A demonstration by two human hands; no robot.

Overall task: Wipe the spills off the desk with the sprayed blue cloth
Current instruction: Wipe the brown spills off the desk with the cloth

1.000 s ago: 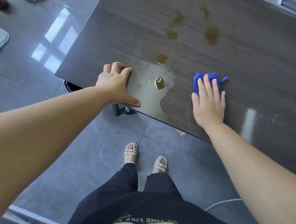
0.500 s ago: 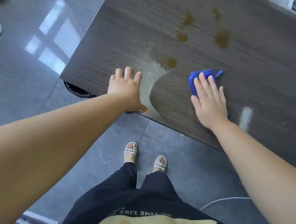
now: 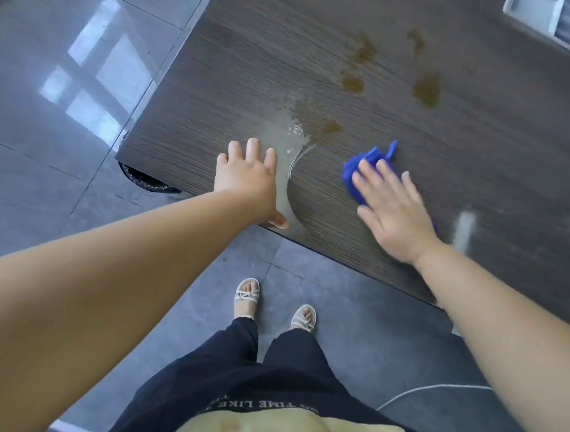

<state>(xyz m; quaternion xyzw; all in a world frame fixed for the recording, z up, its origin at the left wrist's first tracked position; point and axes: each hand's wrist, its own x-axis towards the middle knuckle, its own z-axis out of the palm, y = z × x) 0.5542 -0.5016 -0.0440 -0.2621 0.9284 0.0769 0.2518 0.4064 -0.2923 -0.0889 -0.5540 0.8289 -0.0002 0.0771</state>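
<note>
L hand (image 3: 246,176): flat on bench (image 3: 219,76) at front edge, nr front-left corner; fingers straight, released, grasping nothing. R hand (image 3: 395,210): palm down, fingers straight, pressing cloth (image 3: 365,164) onto bench, not curled round it. Cloth: blue, bunched, mostly under R hand, nr front edge, right of wet patch (image 3: 283,148). Patch touches L hand; right margin curved. Brown spots (image 3: 427,91): farther back, apart from cloth.

Bright, even daylight; window reflections glare on the glossy floor (image 3: 94,77) and a pale streak shines on the desk (image 3: 519,131). The right hand (image 3: 395,210) and blue cloth (image 3: 365,164) show motion blur. Wide-angle distortion stretches the forearms (image 3: 85,303).
</note>
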